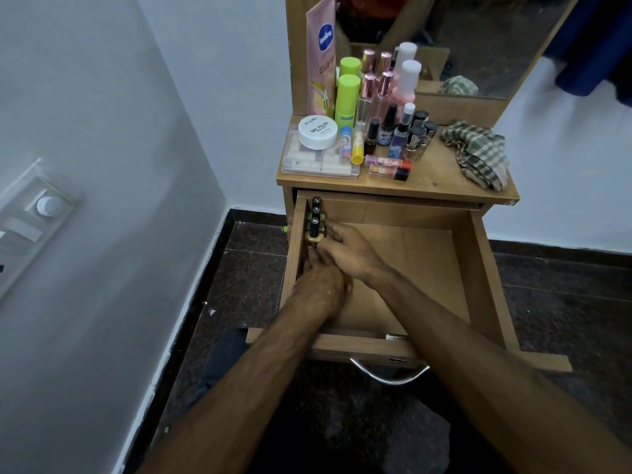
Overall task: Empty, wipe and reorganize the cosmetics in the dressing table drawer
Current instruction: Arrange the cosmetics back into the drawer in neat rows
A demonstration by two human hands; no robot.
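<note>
**Hands meet at the drawer's left wall, lining up small tubes**

Drawer (393,268) of the dressing table stands pulled fully out, its floor mostly bare wood. A short row of small cosmetics (315,220), dark tubes with green and gold parts, lies packed against the left inner wall, the row's long axis running front to back along that wall. Both hands are at the near end of that row. The right hand (345,249) reaches across from the right, fingers stretched and fairly flat toward the tubes, touching or nearly touching the nearest one. The left hand (321,282) comes straight up from the front, just behind and partly under the right; its fingers are hidden, so I cannot tell whether it grips anything.

Most of the cosmetics are not yet back: bottles (379,107), a white jar (317,132) and a clear case (321,162) crowd the surface (434,179) above, with a checked cloth (477,152) well to their right. Reorganizing looks barely begun. Any further item for the row would extend it toward the person, where the left hand is nearer.
</note>
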